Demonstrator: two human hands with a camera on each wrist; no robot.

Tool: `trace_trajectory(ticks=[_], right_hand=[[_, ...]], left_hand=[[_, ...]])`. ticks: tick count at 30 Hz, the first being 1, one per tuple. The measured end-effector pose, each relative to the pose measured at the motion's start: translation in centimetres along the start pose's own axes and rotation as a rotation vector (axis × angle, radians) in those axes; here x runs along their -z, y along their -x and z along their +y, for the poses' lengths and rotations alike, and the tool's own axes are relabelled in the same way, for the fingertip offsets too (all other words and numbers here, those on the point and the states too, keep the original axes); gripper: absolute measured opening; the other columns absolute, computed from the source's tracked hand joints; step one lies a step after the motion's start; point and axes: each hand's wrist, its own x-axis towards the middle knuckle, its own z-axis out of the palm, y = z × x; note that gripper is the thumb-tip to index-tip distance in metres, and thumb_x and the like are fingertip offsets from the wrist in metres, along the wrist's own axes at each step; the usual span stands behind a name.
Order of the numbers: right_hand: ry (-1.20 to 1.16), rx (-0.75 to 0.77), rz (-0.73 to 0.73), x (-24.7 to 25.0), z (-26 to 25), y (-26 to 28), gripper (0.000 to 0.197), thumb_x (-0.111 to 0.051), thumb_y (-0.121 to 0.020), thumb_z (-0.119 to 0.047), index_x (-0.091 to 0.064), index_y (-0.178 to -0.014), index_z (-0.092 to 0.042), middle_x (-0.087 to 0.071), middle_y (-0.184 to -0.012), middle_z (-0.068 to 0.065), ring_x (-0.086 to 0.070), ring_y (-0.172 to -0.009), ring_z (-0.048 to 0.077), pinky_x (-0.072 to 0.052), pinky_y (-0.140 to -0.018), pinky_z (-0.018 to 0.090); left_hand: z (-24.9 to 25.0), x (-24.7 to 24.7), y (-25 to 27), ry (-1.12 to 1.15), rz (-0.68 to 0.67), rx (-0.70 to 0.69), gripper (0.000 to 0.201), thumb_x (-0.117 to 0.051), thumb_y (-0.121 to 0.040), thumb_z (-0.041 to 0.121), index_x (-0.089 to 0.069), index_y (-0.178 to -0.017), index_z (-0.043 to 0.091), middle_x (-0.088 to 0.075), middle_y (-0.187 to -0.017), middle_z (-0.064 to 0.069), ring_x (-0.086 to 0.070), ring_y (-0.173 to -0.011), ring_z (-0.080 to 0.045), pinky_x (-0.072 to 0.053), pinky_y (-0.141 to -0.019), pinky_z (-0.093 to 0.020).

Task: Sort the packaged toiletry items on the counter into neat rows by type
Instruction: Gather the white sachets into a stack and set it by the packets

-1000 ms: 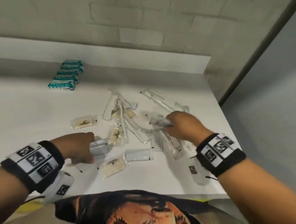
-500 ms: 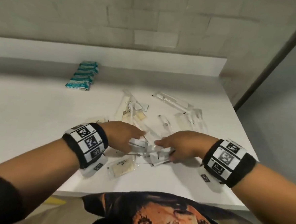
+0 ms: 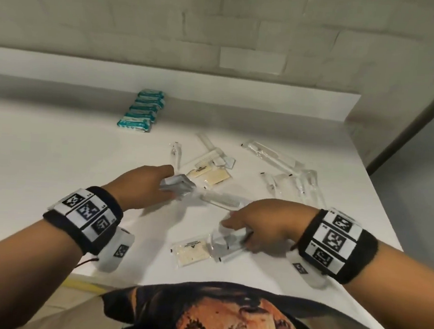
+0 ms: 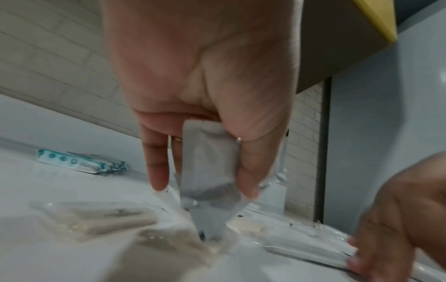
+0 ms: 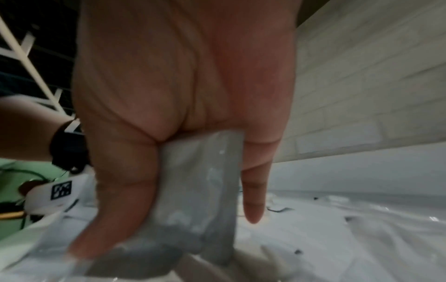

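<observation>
Against the backsplash you have only the teal wipe packets point(image 3: 140, 112) in a row, while your left hand point(image 3: 142, 185) and right hand point(image 3: 263, 224) each grip small white sachets point(image 3: 177, 186) above the unsorted clear-wrapped combs and toothbrushes point(image 3: 282, 166).

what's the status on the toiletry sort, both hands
Left hand grips white packets. Right hand grips more white packets. Teal packs already rowed at the back; combs, clear sleeves and beige sachets still loose mid-counter.

Six teal packets point(image 3: 140, 112), three beige sachets point(image 3: 192, 251), two combs point(image 3: 222, 199).
</observation>
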Motion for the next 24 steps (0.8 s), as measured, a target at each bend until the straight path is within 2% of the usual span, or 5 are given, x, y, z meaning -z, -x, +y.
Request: trace_trajectory(ticks=[6,11,16,20,24], right_hand=[[-0.163,-0.192,0.239,4.6,2.1,-2.8,0.039,-0.061,-0.077,-0.063,-0.063,-0.092,-0.027,-0.068,-0.089,-0.006,-0.064,-0.080,0.018,-0.053,-0.070,0.031],[-0.185,-0.241,0.180,6.0,1.4,-7.7,0.059,-0.061,-0.084,-0.038,-0.041,-0.140,-0.031,-0.054,-0.137,-0.001,-0.056,-0.114,0.020,-0.044,-0.089,0.030],[-0.226,-0.110,0.035,4.5,-0.1,-7.5,0.060,-0.072,-0.080,-0.023,-0.050,-0.134,-0.036,-0.062,-0.125,-0.007,-0.058,-0.109,0.016,-0.047,-0.094,0.036],[-0.332,-0.326,0.309,4.9,1.8,-4.7,0.018,-0.072,-0.080,-0.033,-0.065,-0.088,-0.019,-0.065,-0.086,-0.005,-0.058,-0.077,0.013,-0.041,-0.060,0.024],[-0.936,-0.222,0.711,5.5,1.6,-3.7,0.026,-0.063,-0.090,-0.032,-0.056,-0.115,-0.027,-0.065,-0.099,-0.014,-0.060,-0.085,0.000,-0.043,-0.067,0.017]], left_hand=[[-1.4,1.4,-1.9,0.110,0.101,0.095,0.035,-0.065,-0.085,0.038,-0.051,-0.104,0.013,-0.060,-0.091,-0.003,-0.055,-0.082,-0.024,-0.038,-0.063,-0.032],[-0.5,1.4,-5.5,0.048,-0.047,-0.041,0.034,-0.066,-0.081,0.041,-0.063,-0.097,0.012,-0.062,-0.101,-0.007,-0.059,-0.089,-0.023,-0.048,-0.081,-0.036],[-0.9,1.1,-6.8,-0.098,-0.223,-0.099,0.033,-0.063,-0.083,0.041,-0.058,-0.106,0.017,-0.059,-0.108,0.001,-0.057,-0.099,-0.023,-0.047,-0.084,-0.036],[-1.4,1.6,-6.7,0.037,0.024,-0.071,0.036,-0.066,-0.083,0.044,-0.056,-0.102,0.015,-0.058,-0.090,0.002,-0.057,-0.088,-0.024,-0.036,-0.066,-0.029],[0.5,2.1,-7.6,0.719,0.099,0.032,0.056,-0.063,-0.087,0.043,-0.046,-0.134,0.018,-0.063,-0.123,-0.005,-0.064,-0.104,-0.023,-0.051,-0.090,-0.037]])
